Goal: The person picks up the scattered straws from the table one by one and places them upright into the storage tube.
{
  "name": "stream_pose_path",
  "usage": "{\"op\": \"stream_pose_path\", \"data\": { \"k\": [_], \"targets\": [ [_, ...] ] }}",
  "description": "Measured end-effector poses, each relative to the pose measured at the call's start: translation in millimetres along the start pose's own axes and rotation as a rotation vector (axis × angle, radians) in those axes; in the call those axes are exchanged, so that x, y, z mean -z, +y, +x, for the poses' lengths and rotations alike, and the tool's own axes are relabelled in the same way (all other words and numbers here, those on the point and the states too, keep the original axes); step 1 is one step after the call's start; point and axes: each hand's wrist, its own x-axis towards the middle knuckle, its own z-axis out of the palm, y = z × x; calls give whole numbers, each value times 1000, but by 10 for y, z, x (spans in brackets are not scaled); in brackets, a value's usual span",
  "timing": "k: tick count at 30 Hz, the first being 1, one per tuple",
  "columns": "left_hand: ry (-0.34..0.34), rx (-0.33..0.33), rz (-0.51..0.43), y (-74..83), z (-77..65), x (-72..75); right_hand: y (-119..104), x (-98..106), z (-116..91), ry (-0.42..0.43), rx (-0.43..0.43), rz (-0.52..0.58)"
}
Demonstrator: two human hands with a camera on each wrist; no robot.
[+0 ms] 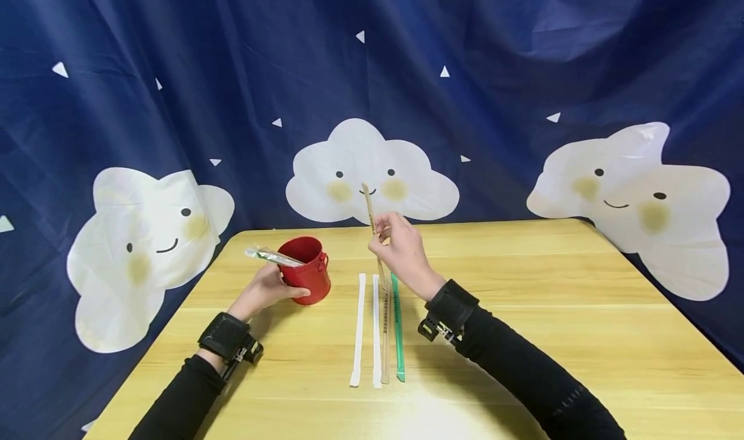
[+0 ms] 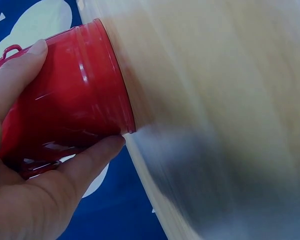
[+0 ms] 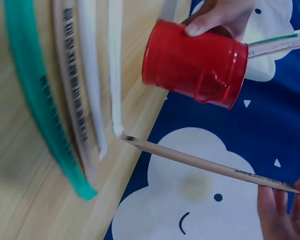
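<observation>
My right hand (image 1: 402,249) pinches a brown paper-wrapped straw (image 3: 200,162) near its upper part, holding it above the table, with its lower end over the row of straws. Around the side of a small red metal bucket (image 1: 314,282), my left hand (image 1: 264,293) curls its fingers and thumb. Several wrapped straws (image 1: 273,256) lean out of the bucket's mouth toward the left. On the table lie two white wrapped straws (image 1: 358,330), a brown one (image 1: 386,349) and a green one (image 1: 398,336), roughly side by side.
The light wooden table (image 1: 552,336) ends at the back against a dark blue curtain (image 1: 494,39) with smiling clouds and small white triangles. A black strap with a small camera (image 1: 450,311) sits on each wrist.
</observation>
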Motion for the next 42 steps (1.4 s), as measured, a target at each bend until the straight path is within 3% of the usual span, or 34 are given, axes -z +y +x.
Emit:
{"op": "stream_pose_path", "data": {
  "k": [9,16,23,31,41,42],
  "targets": [
    [-4,4,33,26,-17,-3,-155,-162,151,104,111,165],
    [-1,11,26,13,-11,-5,-302,-235,279,130,195,175],
    [-19,18,81,-4,27,-1,-395,-296,328,160,254,181],
    [-13,9,21,-3,-14,32,-472,-430,400,204,336,239],
    [-35,7,47,-15,-34,14,-475,-640,364,149,391,286],
    [-32,9,49,38,-43,7,-475,-657,366,145,388,287]
  ]
}}
